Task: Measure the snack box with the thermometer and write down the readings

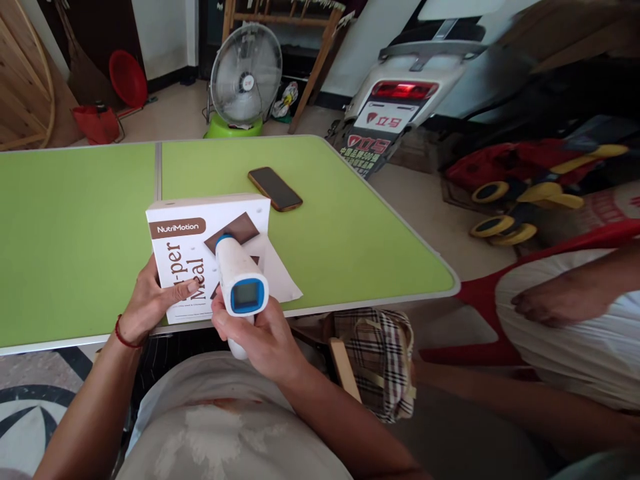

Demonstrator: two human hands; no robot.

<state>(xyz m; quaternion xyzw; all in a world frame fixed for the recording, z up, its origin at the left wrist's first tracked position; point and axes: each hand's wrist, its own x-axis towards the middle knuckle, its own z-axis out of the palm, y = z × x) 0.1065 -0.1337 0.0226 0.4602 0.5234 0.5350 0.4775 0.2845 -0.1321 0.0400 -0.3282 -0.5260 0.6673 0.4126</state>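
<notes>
My left hand [157, 293] grips the lower left side of a white box [170, 267] marked NutriMotion, thumb across its front. The box stands upright at the near edge of the green table, and a white flap or sheet [283, 273] sticks out at its right. In my right hand [265, 337] is a white infrared thermometer [237, 267] with a blue-rimmed screen facing me. Its far end points at the front of the box; whether it touches the box I cannot tell. The screen shows no reading that I can make out.
A dark phone [276, 189] lies on the green table [350, 233] behind the box. Beyond the table are a fan [247, 80] and a parked scooter [395, 93]. At the right another person's hand [565, 297] rests on their lap. A plaid bag [373, 360] hangs below the table edge.
</notes>
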